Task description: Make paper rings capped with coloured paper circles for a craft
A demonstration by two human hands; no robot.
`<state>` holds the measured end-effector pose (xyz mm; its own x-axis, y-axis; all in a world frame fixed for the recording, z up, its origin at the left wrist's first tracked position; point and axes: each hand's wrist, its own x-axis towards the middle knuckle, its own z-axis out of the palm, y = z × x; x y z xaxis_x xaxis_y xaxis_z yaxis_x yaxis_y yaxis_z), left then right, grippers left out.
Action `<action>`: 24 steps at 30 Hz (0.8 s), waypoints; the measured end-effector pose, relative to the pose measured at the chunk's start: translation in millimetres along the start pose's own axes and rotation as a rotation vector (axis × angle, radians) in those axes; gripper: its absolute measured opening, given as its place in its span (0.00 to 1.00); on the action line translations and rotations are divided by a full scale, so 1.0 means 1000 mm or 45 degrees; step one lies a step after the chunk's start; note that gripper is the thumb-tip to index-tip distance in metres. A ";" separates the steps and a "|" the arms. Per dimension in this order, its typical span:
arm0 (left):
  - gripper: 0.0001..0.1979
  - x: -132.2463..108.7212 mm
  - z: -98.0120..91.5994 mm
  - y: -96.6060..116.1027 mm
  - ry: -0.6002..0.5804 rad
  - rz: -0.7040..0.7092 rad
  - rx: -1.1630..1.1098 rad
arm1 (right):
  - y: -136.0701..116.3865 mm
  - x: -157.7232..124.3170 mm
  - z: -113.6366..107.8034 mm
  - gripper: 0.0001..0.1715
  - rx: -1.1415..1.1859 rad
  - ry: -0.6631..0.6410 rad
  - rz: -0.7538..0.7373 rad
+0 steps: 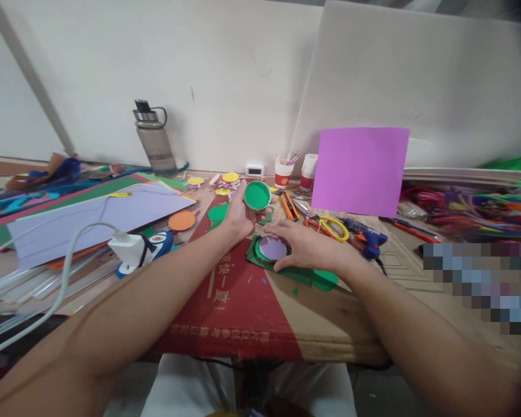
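Note:
My left hand (239,218) is closed around a paper cup whose end is covered with a green paper disc (257,195), held just above the table. My right hand (301,248) lies with fingers curled over a pale purple paper circle (272,248). That circle rests on a stack of green paper pieces (312,277) on the cardboard-covered table (330,324).
A pink paper sheet (359,171) leans upright behind yellow-handled scissors (334,227) and a blue glue gun (367,238). Red-and-white paper cups (283,172), orange cutters (289,207), a water bottle (155,141), a lilac sheet (99,217), a white charger (128,249) and pipe cleaners (473,211) surround them.

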<state>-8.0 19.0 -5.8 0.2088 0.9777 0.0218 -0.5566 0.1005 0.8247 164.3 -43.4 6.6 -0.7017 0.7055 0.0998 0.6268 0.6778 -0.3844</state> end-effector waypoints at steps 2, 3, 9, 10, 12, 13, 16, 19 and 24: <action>0.26 0.000 0.000 0.000 0.004 0.014 0.001 | -0.001 -0.001 -0.004 0.40 0.003 -0.024 -0.012; 0.26 0.000 0.000 0.000 0.010 0.019 0.002 | -0.001 -0.001 -0.006 0.38 0.012 -0.036 -0.018; 0.21 0.000 0.004 0.003 0.055 0.026 -0.032 | 0.014 -0.002 -0.020 0.28 0.284 0.086 0.129; 0.20 0.000 0.005 0.003 0.049 0.012 -0.049 | 0.019 -0.001 -0.022 0.28 0.357 0.175 0.162; 0.18 0.000 0.008 0.005 0.037 -0.057 -0.071 | 0.029 0.001 -0.024 0.30 0.484 0.402 0.212; 0.18 -0.001 0.009 0.005 0.027 -0.108 -0.070 | 0.033 0.002 -0.024 0.30 0.516 0.510 0.232; 0.16 -0.006 0.016 0.007 -0.045 -0.234 -0.034 | 0.039 0.005 -0.021 0.32 0.435 0.765 0.243; 0.16 -0.014 0.023 0.006 -0.176 -0.273 0.008 | 0.035 0.008 -0.016 0.32 0.232 0.869 0.148; 0.13 -0.023 0.030 -0.003 -0.181 -0.168 0.128 | 0.026 0.008 -0.009 0.33 0.049 0.838 0.032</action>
<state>12.9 -8.8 8.2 0.3895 0.9209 -0.0167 -0.4353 0.2000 0.8778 177.9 -18.0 6.1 -0.3255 0.7085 0.6262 0.6189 0.6603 -0.4254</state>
